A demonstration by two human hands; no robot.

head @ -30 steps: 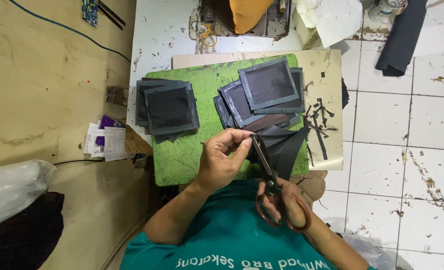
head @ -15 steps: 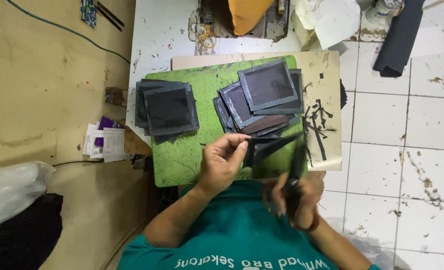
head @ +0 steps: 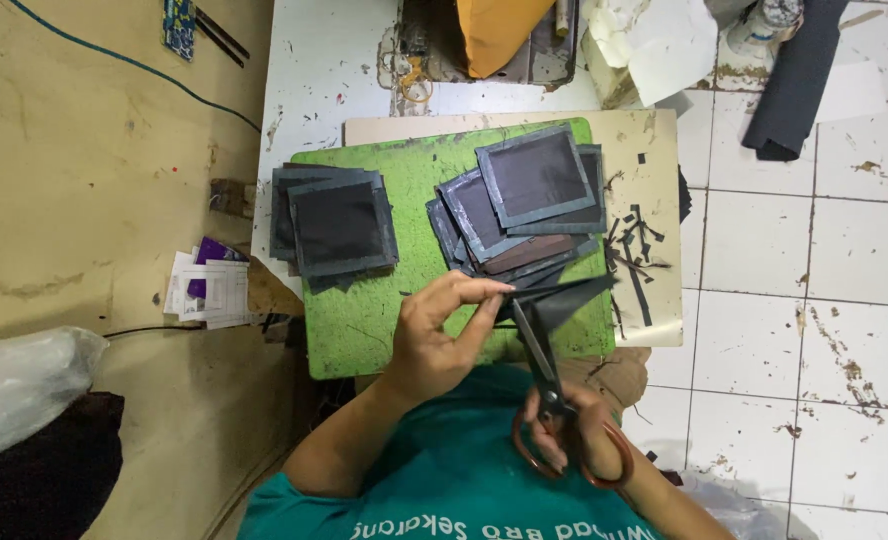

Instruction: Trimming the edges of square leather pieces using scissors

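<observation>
My left hand point(head: 434, 345) pinches the thin, floppy black sheet piece point(head: 554, 297) by its edge above the green cutting mat point(head: 364, 320), while my right hand point(head: 564, 435), closed through the orange-handled scissors point(head: 549, 385), cuts near that supported, taut edge.

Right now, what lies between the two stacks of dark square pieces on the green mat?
In the head view, only bare green cutting mat lies between the left stack and the right stack.
</observation>
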